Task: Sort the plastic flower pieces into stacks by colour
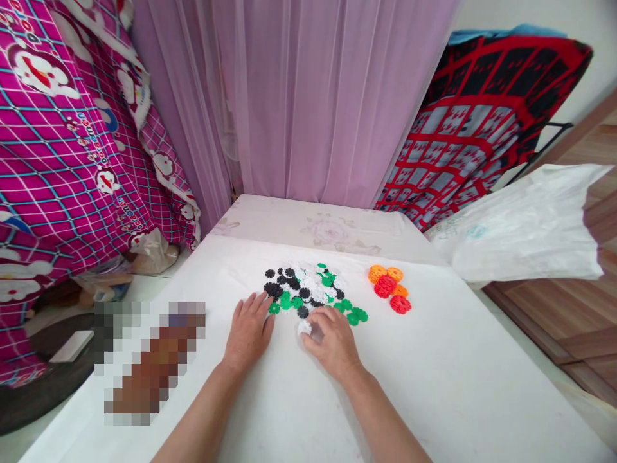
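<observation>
A heap of small plastic discs (308,289) in black, white and green lies on the white table (434,373). A smaller group of red and orange discs (390,288) sits to its right. My left hand (248,331) rests flat on the table, fingers stretched toward the black discs at the heap's left edge. My right hand (330,341) is curled at the heap's near edge, fingers pinched on a white disc (304,327).
Purple curtains (308,96) hang behind the table. A pink patterned blanket (72,161) is at the left, a red and black blanket (486,122) at the right. A white plastic bag (520,225) lies by the right edge. A pixelated patch (149,360) covers the table's left.
</observation>
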The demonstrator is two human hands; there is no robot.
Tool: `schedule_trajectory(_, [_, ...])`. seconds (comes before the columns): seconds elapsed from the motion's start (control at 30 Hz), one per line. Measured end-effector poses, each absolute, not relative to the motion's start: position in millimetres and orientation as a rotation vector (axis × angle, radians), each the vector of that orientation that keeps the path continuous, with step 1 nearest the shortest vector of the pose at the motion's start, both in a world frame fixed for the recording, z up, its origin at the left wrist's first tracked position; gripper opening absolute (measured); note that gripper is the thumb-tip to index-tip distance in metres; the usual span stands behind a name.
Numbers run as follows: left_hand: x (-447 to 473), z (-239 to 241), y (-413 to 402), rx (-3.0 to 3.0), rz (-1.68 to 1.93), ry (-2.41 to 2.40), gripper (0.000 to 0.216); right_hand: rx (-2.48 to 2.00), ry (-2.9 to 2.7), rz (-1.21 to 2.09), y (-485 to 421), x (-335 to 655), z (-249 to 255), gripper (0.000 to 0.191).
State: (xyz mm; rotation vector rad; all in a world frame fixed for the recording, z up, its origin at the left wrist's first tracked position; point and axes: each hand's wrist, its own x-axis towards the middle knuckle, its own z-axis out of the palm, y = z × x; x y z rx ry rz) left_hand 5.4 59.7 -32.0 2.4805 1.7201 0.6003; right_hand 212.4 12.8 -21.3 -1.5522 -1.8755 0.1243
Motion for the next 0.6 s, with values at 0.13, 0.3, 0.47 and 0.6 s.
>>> schedule_trajectory(0.13, [5.4, -32.3, 59.4, 2.484, 0.605, 1.714, 0.042, -1.557, -1.885, 0.155, 11.1, 210.3, -21.2, 0.016])
schedule_trajectory(0.3, [5.5, -31.0, 59.2, 2.486, 0.6, 1.717, 0.042, -1.588, -1.897, 0.164, 11.5, 212.2, -21.8, 0.016])
schedule_trajectory(0.47, [6.0, -28.8, 59.2, 2.48, 0.553, 1.718, 0.042, -1.604, -1.906, 0.189, 11.0, 213.1, -20.0, 0.02])
schedule_trajectory(0.6, [6.2, -27.1, 59.0, 2.482, 0.54, 1.713, 0.043, -1.602, -1.928, 0.193, 9.8, 211.6, -18.8, 0.029])
